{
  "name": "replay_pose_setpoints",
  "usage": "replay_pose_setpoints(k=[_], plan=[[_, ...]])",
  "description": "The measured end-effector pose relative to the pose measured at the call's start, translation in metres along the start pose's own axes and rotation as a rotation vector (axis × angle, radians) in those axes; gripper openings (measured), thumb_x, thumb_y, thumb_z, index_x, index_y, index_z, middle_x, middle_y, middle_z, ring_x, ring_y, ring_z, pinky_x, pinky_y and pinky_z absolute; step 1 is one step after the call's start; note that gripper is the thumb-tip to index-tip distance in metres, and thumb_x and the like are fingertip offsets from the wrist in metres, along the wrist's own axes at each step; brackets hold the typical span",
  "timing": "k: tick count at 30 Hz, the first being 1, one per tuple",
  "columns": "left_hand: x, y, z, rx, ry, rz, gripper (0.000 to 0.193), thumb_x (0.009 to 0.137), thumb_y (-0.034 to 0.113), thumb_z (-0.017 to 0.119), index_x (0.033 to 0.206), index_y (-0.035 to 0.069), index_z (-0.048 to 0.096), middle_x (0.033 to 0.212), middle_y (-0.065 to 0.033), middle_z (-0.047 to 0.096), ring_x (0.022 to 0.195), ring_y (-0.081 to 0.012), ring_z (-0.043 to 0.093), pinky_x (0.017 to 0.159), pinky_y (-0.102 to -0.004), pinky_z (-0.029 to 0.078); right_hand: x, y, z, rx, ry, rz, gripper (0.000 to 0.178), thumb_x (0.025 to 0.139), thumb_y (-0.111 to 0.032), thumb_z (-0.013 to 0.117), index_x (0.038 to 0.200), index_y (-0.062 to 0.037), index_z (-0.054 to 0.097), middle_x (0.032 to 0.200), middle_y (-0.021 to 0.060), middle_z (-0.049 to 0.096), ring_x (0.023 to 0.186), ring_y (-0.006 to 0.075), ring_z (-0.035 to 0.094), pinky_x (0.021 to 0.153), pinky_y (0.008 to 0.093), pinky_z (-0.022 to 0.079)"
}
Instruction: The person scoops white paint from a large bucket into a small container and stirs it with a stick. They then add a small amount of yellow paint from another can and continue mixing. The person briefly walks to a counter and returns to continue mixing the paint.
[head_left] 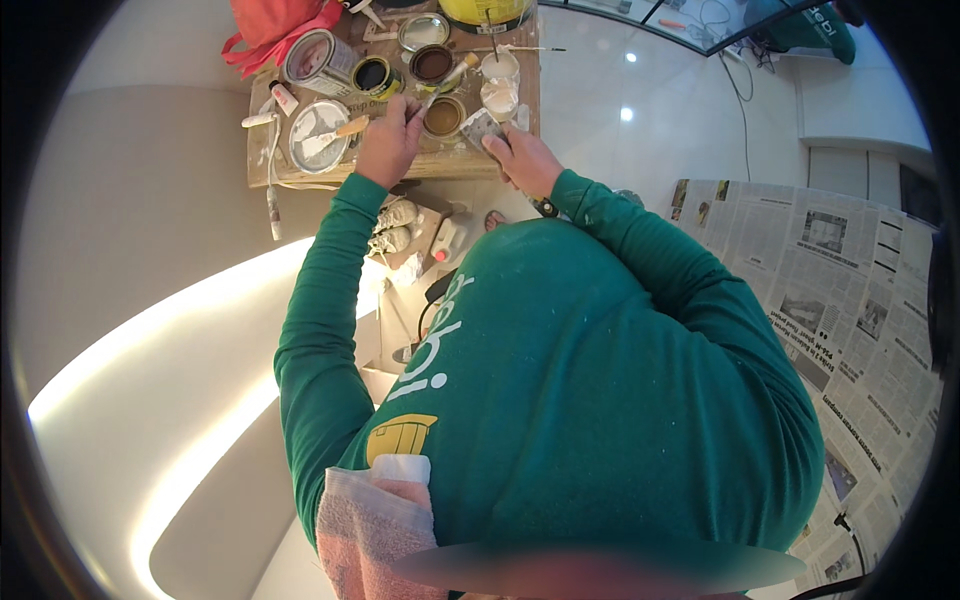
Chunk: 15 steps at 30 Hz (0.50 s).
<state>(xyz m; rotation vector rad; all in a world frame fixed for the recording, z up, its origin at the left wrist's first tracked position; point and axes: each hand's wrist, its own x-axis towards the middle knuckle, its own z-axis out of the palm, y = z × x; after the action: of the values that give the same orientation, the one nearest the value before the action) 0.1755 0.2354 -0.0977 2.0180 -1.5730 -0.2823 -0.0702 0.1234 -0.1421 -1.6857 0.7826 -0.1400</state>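
My left hand (390, 145) is closed around a slim tool (456, 76) with a tan end, perhaps a brush; its end reaches over the cans. In my right hand (525, 160) I grip a putty knife (480, 127), its broad grey blade smeared with pale paste beside an open can of brown paint (443, 116). Past the blade stand white tubs (499, 98), one with a stick in it. Near my left hand a wooden-handled spatula (336, 136) lies across a white-smeared round lid (304, 158). A dark brown can (432, 64) and a small black-filled can (373, 76) stand beyond.
The cans stand on a wooden work table (440, 165). A larger paint can (316, 62), red bag (275, 30) and yellow bucket (484, 14) are at its far side. Shoes (392, 228) sit below. Newspaper (800, 260) covers a surface on the right; a cable (742, 110) crosses the floor.
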Motion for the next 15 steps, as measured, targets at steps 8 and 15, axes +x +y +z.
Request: replay_pose_setpoints(k=[8, 15], plan=[[-0.001, 0.009, -0.002, -0.348, 0.099, -0.193, 0.032, 0.105, 0.03, 0.075, 0.113, -0.001, 0.075, 0.087, -0.0092, 0.076, 0.075, -0.0106, 0.066, 0.07, -0.0323, 0.054, -0.002, -0.006, -0.004, -0.043, 0.001, -0.014, 0.044, 0.113, -0.044, 0.054, 0.103, -0.0008, 0.054, 0.064, 0.0109, 0.065, 0.056, 0.0268, 0.066, 0.06, 0.042, 0.053], [-0.007, -0.018, 0.015, -0.785, 0.324, -0.499, 0.029, 0.106, 0.028, 0.073, 0.111, -0.001, 0.074, 0.085, -0.0003, 0.07, 0.069, -0.009, 0.058, 0.063, -0.0286, 0.048, -0.004, -0.011, -0.007, -0.082, 0.023, -0.011, 0.046, 0.112, -0.044, 0.055, 0.104, 0.0007, 0.058, 0.067, 0.0155, 0.068, 0.066, 0.0368, 0.07, 0.072, 0.0493, 0.054]])
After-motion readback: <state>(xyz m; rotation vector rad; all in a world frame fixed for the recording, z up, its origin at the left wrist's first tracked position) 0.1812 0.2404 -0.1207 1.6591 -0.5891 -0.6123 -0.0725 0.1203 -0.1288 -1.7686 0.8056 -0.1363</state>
